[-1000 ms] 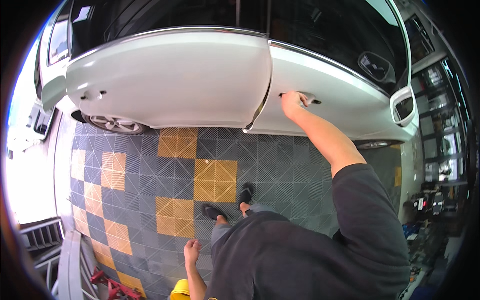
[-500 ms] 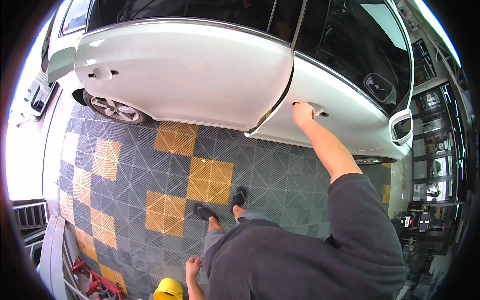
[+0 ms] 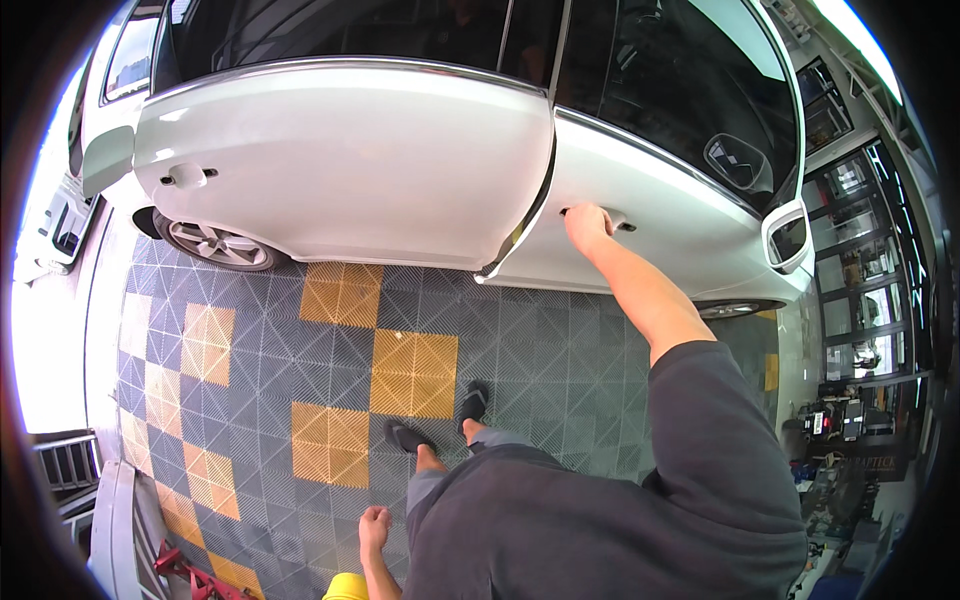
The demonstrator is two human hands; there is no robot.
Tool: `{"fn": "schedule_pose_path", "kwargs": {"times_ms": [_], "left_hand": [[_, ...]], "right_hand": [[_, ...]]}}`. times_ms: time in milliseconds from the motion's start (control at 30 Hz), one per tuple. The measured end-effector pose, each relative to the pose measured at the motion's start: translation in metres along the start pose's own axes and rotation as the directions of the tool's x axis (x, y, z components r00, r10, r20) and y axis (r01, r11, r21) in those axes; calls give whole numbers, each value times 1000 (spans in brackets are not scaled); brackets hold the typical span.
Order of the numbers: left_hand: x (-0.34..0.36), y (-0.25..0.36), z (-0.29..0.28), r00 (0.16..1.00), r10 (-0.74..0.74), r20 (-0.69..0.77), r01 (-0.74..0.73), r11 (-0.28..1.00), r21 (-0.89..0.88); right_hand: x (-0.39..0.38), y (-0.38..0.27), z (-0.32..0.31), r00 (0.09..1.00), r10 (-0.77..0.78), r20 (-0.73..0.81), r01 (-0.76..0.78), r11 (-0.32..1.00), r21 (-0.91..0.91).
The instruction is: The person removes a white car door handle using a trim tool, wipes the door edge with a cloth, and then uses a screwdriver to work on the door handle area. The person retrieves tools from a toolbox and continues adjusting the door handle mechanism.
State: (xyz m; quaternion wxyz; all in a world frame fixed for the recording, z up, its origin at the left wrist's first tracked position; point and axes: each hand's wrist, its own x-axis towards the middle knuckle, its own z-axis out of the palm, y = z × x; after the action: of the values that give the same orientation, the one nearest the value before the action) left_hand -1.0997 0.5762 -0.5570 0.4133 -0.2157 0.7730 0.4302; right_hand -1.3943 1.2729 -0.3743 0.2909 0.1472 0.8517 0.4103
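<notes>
My right arm reaches forward to the white car's front door [image 3: 660, 185], which stands slightly ajar at its rear edge. On its handle recess rests my right hand [image 3: 588, 224], fingers curled in and closed. What the fingertips grip there is hidden; a dark hole shows on either side of the hand. To the left, the rear door [image 3: 340, 165] has a similar handle recess [image 3: 188, 177] with two dark holes and no handle bar. Low at my left side hangs my left hand [image 3: 375, 525], loosely curled into a fist with nothing seen in it.
A white side mirror [image 3: 787, 238] juts out at the right. Grey and orange floor tiles [image 3: 415, 372] lie under my feet. A yellow bucket [image 3: 346, 588], red metal parts [image 3: 200, 577] and a grey metal frame [image 3: 112, 530] are at lower left. Shelving [image 3: 855, 270] lines the right.
The car has shifted slightly left and the floor down in the view. My right hand stays at the front door's handle recess. My left hand has curled more.
</notes>
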Motion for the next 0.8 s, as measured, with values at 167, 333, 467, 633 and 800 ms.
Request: {"fn": "schedule_pose_path", "kwargs": {"times_ms": [167, 333, 467, 633, 800], "left_hand": [[-5, -4, 0, 1000, -7, -16, 7, 1000, 3], [-7, -10, -12, 998, 31, -47, -30, 999, 17], [-15, -13, -9, 995, 0, -101, -1, 1000, -10], [-19, -18, 1, 996, -26, -84, 30, 999, 45], [-11, -14, 7, 1000, -15, -28, 17, 998, 63]], "right_hand": [[-5, 2, -1, 997, -8, -82, 14, 997, 79], [15, 13, 25, 982, -62, -180, 102, 969, 224], [22, 18, 34, 967, -129, -218, 186, 945, 270], [18, 23, 35, 935, -182, -303, 265, 929, 259], [7, 14, 33, 950, -34, -310, 114, 963, 243]]}}
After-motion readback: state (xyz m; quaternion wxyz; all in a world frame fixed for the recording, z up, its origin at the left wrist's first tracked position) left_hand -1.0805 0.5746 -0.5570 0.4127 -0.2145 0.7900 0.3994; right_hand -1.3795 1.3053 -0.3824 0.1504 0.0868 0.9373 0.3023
